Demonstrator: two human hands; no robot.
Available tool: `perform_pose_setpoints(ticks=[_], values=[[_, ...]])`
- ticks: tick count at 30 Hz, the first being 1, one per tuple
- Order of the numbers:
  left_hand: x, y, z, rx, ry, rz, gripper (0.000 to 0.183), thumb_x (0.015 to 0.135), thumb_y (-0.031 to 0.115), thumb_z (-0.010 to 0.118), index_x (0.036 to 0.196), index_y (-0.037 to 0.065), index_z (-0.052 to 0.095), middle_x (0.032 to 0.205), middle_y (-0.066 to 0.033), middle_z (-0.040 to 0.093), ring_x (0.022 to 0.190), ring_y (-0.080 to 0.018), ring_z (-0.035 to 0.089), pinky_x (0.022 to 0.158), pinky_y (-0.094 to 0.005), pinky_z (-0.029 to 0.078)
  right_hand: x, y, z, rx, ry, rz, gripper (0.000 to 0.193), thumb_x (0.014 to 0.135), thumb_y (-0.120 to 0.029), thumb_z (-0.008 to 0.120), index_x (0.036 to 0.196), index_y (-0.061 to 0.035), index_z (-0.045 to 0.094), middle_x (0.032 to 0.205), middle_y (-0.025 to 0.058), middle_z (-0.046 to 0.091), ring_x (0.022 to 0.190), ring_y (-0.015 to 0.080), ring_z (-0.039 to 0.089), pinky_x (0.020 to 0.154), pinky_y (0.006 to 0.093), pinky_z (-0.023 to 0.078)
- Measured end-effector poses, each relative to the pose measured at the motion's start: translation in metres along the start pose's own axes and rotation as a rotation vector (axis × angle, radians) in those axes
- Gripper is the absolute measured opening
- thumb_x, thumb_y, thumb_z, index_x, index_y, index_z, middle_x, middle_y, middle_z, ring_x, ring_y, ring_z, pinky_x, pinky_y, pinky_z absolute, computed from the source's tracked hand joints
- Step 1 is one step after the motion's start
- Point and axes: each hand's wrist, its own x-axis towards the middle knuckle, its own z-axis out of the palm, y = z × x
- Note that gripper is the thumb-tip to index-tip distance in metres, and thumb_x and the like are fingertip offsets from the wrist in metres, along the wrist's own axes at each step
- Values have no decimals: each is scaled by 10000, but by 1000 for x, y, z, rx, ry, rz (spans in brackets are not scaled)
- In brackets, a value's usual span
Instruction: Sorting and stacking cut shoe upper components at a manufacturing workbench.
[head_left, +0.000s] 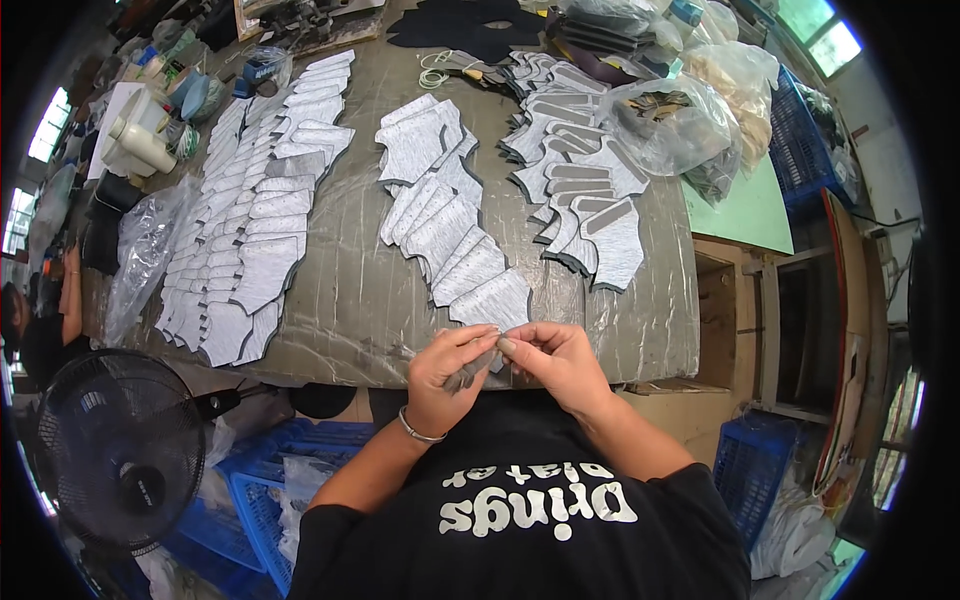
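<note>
Both my hands meet at the table's near edge, fingertips together. My left hand [446, 368] is closed round a small bunch of dark grey strips [466, 376], whose ends stick out below the fingers. Thumb and finger of my right hand [562, 362] pinch together at the left fingertips; what they grip looks like the end of one strip, mostly hidden. Just beyond lies a row of overlapping light grey fabric pieces [490, 298] with notched edges and dark undersides. Farther right, similar grey pieces [612, 262] carry dark grey strips [608, 216] on top.
Overlapping rows of grey pieces [255, 250] cover the table's left side. Clear plastic bags [680, 125] sit at the back right, dark cut sheets [465, 25] at the back. A black fan [120, 450] stands at lower left near blue crates [265, 500]. Another person's arm [70, 295] shows far left.
</note>
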Motion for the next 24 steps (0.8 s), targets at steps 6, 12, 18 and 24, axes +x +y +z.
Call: perform_pose_setpoints(ticks=[6, 12, 18, 24], values=[[-8, -1, 7, -173, 38, -196, 224, 808, -86, 675, 1025, -37, 702, 1060, -173, 703, 968, -226, 684, 849, -293, 526, 3, 10, -2, 91, -28, -28, 208, 894, -142, 699, 982, 46, 693, 785, 16, 670, 642, 30, 561, 567, 179, 434], [-12, -2, 18, -199, 109, -283, 228, 834, -107, 616, 1042, -52, 694, 1055, -192, 704, 969, -215, 688, 829, -282, 543, 5, 11, -2, 119, -12, 25, 170, 892, -133, 698, 960, 22, 693, 774, 20, 673, 622, 49, 574, 555, 175, 441], [-16, -5, 22, -289, 107, -406, 235, 851, -99, 609, 1064, -47, 693, 1079, -190, 696, 946, -208, 688, 815, -283, 548, 7, 14, -3, 144, -11, -14, 175, 910, -139, 676, 970, 25, 693, 789, 25, 675, 647, 48, 574, 577, 181, 447], [-12, -4, 16, -274, 8, -347, 198, 924, 1, 599, 1097, -45, 684, 1045, -135, 673, 836, -144, 648, 716, -237, 531, 13, 20, -12, 177, -50, 43, 211, 919, -166, 671, 973, 38, 668, 801, 30, 665, 670, 53, 574, 595, 185, 451]])
